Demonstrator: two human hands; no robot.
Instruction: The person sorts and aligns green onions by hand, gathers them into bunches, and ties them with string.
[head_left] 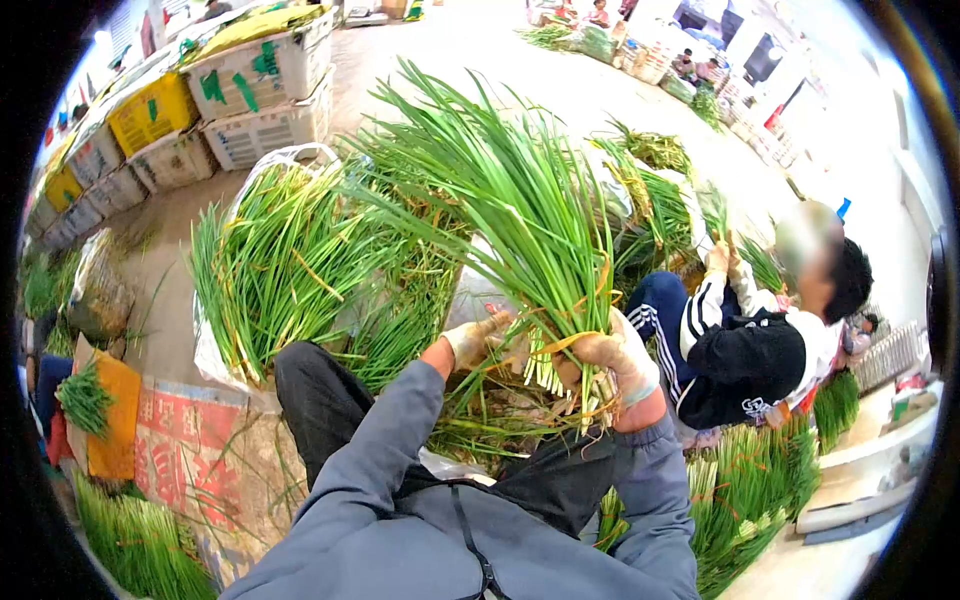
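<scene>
A thick bunch of garlic chives stands up in front of me, leaves fanning toward the upper left. My right hand, in a pale glove, is closed around its lower stems, just above the cut white ends. A yellowish strip crosses the stems beside my fingers. My left hand, also gloved, is just left of the bunch with thumb and fingers apart; its fingertips are blurred. Loose chive leaves hang and lie below both hands, over my lap.
A large heap of chives on white sacking lies front left. Stacked crates stand behind it. Close on my right, a seated co-worker handles greens. Rows of chive bundles stand at lower right, more bundles at lower left.
</scene>
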